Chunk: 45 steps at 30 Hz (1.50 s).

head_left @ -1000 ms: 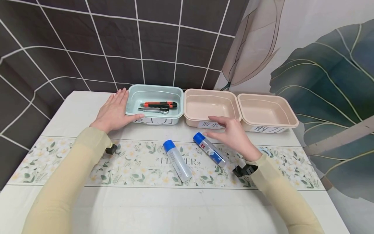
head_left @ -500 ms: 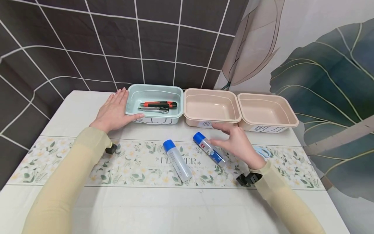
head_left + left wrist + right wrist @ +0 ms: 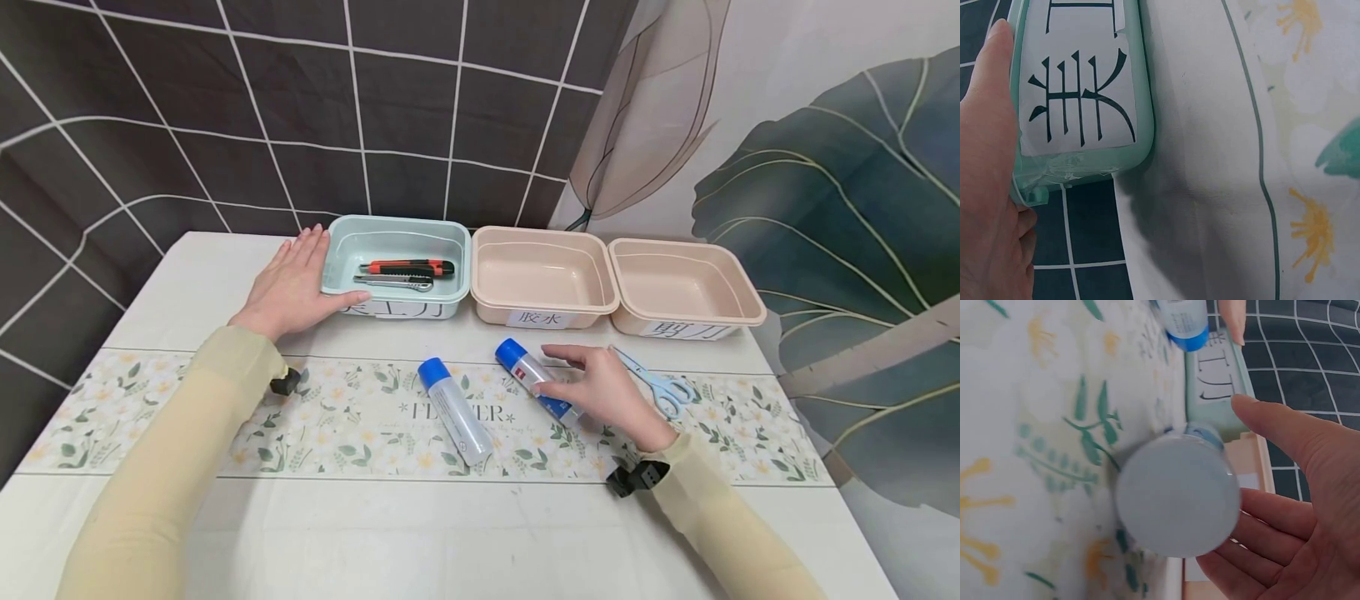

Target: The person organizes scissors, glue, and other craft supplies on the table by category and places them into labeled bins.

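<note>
My left hand rests against the left end of a light blue box, its thumb over the front rim and its fingers straight. Inside lie a red-and-black utility knife and a grey utility knife. My right hand hovers at a blue-capped glue bottle lying on the table, thumb and fingers spread about it. In the right wrist view that bottle's round base faces the camera beside the fingers; contact cannot be told. A second glue bottle lies to its left.
Two pink boxes stand in a row right of the light blue box, with paper labels in front. Light blue scissors lie just beyond my right hand. A dark grid-patterned cloth hangs behind the table.
My right hand has come down and back from the middle box's front to the labelled glue bottle, uncovering the box's label and the scissors. The left hand stays in place.
</note>
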Tool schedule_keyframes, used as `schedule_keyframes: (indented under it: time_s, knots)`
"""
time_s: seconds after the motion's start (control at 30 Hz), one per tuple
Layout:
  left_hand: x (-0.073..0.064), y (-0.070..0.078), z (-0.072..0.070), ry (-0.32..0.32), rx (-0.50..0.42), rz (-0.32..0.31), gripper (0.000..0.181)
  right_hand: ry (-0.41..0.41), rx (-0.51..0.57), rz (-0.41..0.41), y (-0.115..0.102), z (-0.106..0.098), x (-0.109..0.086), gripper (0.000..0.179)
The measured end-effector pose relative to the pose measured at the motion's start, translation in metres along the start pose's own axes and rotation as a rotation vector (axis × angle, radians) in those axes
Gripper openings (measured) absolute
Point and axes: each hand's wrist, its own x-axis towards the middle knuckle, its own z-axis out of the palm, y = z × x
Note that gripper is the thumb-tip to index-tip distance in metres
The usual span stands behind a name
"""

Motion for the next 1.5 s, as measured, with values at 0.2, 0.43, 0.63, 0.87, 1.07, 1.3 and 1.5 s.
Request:
schedule_keyframes:
  time_s: [0.2,0.43,0.63,0.87,1.07,1.3,1.5]
  knots:
    - [0.0,0.0,-0.001,0.004,-0.004,-0.001,0.121,0.003,0.008,0.012,0.003,0.006,-0.004,0.063]
    - [0.001,-0.001,0.002,0.004,-0.002,0.002,0.121,-0.012,0.02,0.027,0.004,0.01,-0.007,0.06]
    - [0.0,-0.002,0.002,0.0,-0.01,0.0,0.121,-0.028,0.043,0.042,0.003,0.012,-0.007,0.057]
    - [-0.001,0.0,0.001,0.0,-0.012,-0.002,0.121,-0.05,0.053,0.056,0.0,0.014,-0.007,0.056]
    - [0.0,-0.002,0.002,0.003,-0.008,-0.001,0.121,-0.049,0.041,0.062,-0.001,0.015,-0.007,0.055]
    - [0.0,-0.001,0.002,0.001,-0.007,-0.002,0.121,-0.04,0.032,0.056,-0.001,0.016,-0.007,0.053]
    - [0.0,-0.001,0.002,0.005,-0.005,0.001,0.121,-0.026,0.029,0.053,-0.001,0.016,-0.007,0.052]
